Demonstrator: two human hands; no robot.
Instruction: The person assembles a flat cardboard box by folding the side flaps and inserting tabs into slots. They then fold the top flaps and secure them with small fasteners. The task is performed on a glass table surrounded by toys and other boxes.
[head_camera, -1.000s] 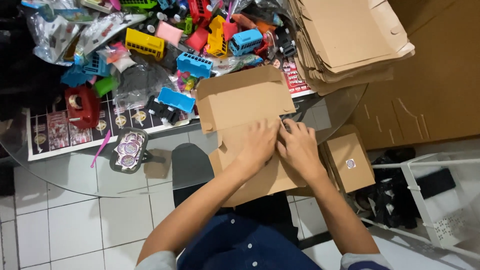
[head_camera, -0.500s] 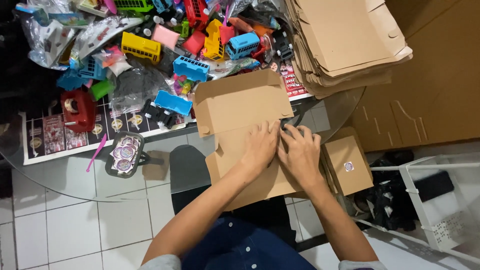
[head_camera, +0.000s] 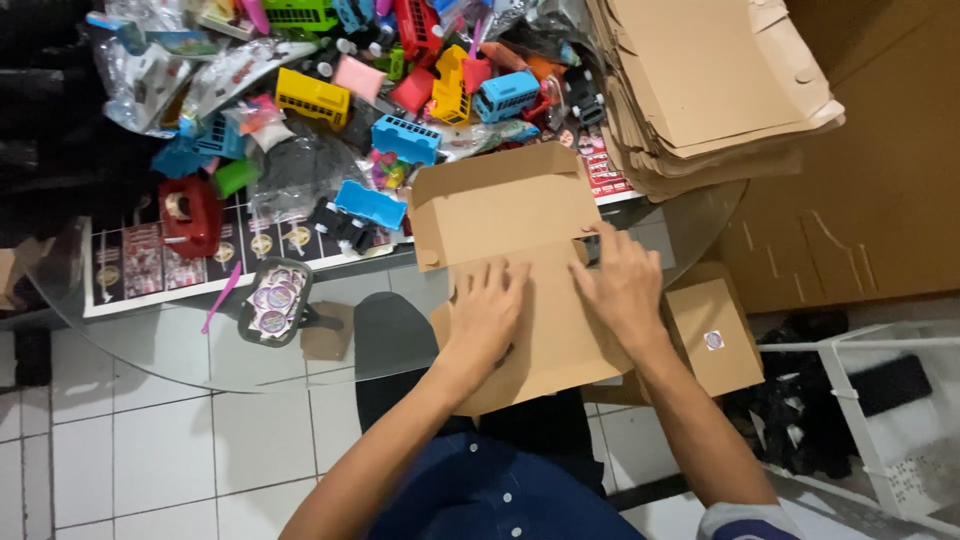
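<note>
A flat brown cardboard box blank (head_camera: 500, 215) lies half on the glass table edge, half over my lap. My left hand (head_camera: 488, 312) presses flat on its lower panel, fingers spread. My right hand (head_camera: 620, 285) rests on the panel's right side, fingertips at a side flap next to a small dark gap. Neither hand grips anything; both push down on the cardboard.
A stack of flat cardboard blanks (head_camera: 715, 85) sits at the upper right. Colourful toy buses (head_camera: 405, 138) and plastic bags crowd the table. A red tape dispenser (head_camera: 190, 212), a tray of round stickers (head_camera: 272, 300) and a closed small box (head_camera: 712, 335) lie nearby.
My hands have spread apart on the cardboard; the right hand moved toward the right flap. The view shifted slightly.
</note>
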